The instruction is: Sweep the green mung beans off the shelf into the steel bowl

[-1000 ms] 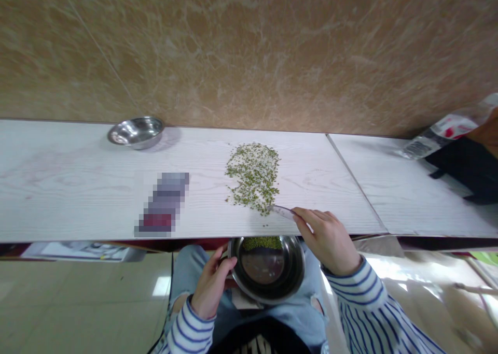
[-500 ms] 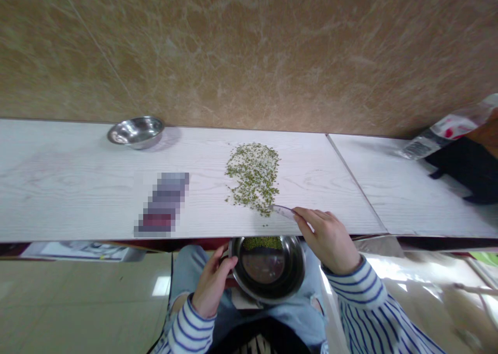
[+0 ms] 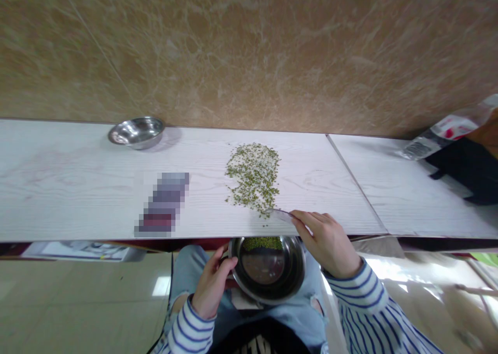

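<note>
Small green beans (image 3: 254,175), which look like mung beans, are spread in a patch on the white tabletop. My right hand (image 3: 327,237) pinches a thin, pale, flat piece (image 3: 279,214), its kind unclear. The tip of that piece touches the near edge of the patch. Below the table edge, a steel bowl (image 3: 298,276) rests at my lap, with more green beans (image 3: 262,243) gathered at its far side. My left hand (image 3: 216,279) grips the bowl's left rim, thumb on top and fingers partly hidden beneath.
A small steel bowl (image 3: 137,132) stands at the back left by the marbled wall (image 3: 249,53). A pixelated flat object (image 3: 163,203) lies left of the beans. On the right are a clear plastic package (image 3: 439,133) and a black item (image 3: 467,167). A seam crosses the tabletop (image 3: 319,183).
My right hand has shifted slightly left and toward me, bringing the pale piece's tip over the patch's near edge. My left hand and the bowl are still.
</note>
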A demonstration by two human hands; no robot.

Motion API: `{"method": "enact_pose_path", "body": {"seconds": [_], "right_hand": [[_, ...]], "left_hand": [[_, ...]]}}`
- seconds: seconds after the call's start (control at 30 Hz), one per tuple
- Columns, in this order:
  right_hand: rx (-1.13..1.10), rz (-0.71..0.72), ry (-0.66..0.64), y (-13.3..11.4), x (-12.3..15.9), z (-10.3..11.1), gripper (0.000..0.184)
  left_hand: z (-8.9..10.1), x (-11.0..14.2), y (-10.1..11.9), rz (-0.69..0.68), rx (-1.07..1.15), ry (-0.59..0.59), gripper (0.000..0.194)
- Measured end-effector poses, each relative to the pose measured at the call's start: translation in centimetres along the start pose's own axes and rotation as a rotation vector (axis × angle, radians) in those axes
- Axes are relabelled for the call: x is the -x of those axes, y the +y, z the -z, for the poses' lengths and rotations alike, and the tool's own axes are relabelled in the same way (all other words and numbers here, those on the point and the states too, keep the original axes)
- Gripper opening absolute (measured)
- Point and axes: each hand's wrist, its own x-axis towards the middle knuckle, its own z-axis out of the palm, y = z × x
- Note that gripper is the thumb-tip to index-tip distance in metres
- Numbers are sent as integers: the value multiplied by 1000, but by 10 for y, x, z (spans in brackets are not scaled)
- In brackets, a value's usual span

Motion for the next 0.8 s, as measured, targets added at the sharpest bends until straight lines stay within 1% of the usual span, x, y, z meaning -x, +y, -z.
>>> {"method": "enact_pose_path", "body": {"seconds": [0.1,0.2,0.33,0.5,0.67,0.8], "right_hand": [[14,-15,16,1,-2,-1,23],[22,-22,4,2,-3,-3,22],[1,-14,-6,1,-1,-5,21],[-15,-4,-29,-1,3,-3,21],[-35,12,-56,-2,5,0,24],[-45,15,-73,-3,6,1,26]], "left_hand": [[-1,1,0,1,-9,0,58],[-1,1,-1,-4,-12,11,57],[0,1,1,4,-27,16,59],[1,2,2,9,-33,-12,60],[0,3,1,-4,-30,-13,55],[-2,3,3,14,-30,-17,56]]}}
